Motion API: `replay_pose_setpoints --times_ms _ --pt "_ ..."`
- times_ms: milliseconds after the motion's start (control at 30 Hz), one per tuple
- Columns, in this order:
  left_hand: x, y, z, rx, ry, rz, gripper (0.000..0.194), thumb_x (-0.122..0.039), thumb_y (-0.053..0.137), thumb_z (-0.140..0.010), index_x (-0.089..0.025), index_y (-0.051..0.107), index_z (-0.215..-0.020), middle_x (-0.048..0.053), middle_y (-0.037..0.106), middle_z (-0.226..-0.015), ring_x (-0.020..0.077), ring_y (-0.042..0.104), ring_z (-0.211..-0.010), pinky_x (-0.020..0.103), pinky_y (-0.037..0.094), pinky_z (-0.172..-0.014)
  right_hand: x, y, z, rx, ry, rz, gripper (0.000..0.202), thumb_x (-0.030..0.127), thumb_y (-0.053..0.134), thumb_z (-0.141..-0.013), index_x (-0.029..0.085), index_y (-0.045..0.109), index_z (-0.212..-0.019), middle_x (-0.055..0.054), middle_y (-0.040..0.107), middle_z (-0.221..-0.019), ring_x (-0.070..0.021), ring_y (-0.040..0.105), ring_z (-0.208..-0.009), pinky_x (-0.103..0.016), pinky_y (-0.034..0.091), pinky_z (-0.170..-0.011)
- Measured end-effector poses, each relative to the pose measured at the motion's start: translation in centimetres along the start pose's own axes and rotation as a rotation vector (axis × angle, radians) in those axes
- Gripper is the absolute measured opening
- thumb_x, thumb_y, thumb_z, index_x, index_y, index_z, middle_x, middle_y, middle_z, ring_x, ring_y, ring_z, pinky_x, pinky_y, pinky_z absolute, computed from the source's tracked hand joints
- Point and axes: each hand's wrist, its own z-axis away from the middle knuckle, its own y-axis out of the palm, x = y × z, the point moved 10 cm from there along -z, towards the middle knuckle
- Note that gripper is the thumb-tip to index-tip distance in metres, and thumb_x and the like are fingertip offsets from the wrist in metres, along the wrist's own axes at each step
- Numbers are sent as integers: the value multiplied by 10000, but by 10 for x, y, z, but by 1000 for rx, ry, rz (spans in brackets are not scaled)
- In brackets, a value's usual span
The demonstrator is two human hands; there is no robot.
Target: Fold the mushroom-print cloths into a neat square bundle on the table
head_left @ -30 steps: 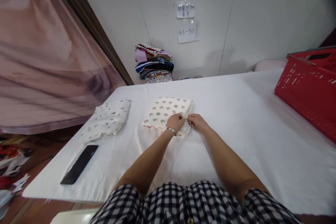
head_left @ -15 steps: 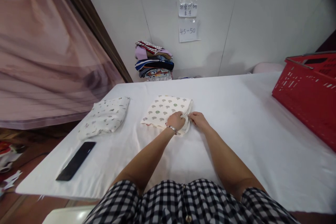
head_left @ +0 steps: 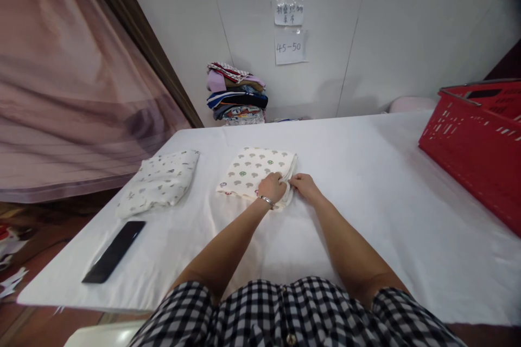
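Note:
A folded cream cloth (head_left: 250, 165) with a mushroom print lies in the middle of the white-covered table. On its right part rests my left hand (head_left: 272, 187), fingers curled around the layers near the right edge; a bracelet circles that wrist. My right hand (head_left: 304, 185) pinches the same cloth's right edge between thumb and fingers. Several folded layers show between the two hands. The fingertips of my left hand are partly hidden by the cloth. Further left lies a second folded white cloth (head_left: 160, 181) with small grey-green motifs, touched by neither hand.
A black flat slab (head_left: 114, 252) lies at the table's left front. The red basket (head_left: 472, 146) stands at the right. Behind the far edge rises a stack of folded fabrics (head_left: 236, 92) against the wall. A pink curtain (head_left: 81, 76) hangs at the left.
The view has shifted slightly, so most things sit a little further left. Both hands keep hold of the mushroom-print cloth, with the right fingers slightly closer to its edge.

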Motion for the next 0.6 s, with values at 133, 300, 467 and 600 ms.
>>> replay_pose_setpoints --times_ms 133,300,467,600 --pt "-4 1 2 18 8 -3 276 -370 495 -780 -234 584 -1004 52 622 -1044 207 600 -881 299 437 -716 5 8 4 52 32 -137 180 304 617 -614 181 501 -552 60 461 -408 -59 345 -351 -207 234 -368" --pt "-9 4 1 77 10 -55 381 -471 527 -760 -216 560 -1041 82 611 -1091 233 597 -931 312 439 -742 4 15 5 112 58 -264 152 285 633 -599 171 533 -590 58 482 -442 -50 350 -357 -197 213 -361" --pt "2 3 -5 125 -80 -16 350 -324 492 -786 -245 579 -1116 64 639 -1112 222 587 -1003 294 431 -791 2 -3 0 31 58 -155 147 298 589 -658 169 543 -603 52 496 -446 -52 354 -353 -196 221 -354" --pt "5 0 -6 108 -89 28 360 -306 496 -762 -258 609 -1100 49 665 -1064 221 602 -965 289 439 -761 -6 -6 -1 37 94 -101 183 301 609 -656 171 525 -558 51 470 -400 -58 337 -333 -204 200 -338"
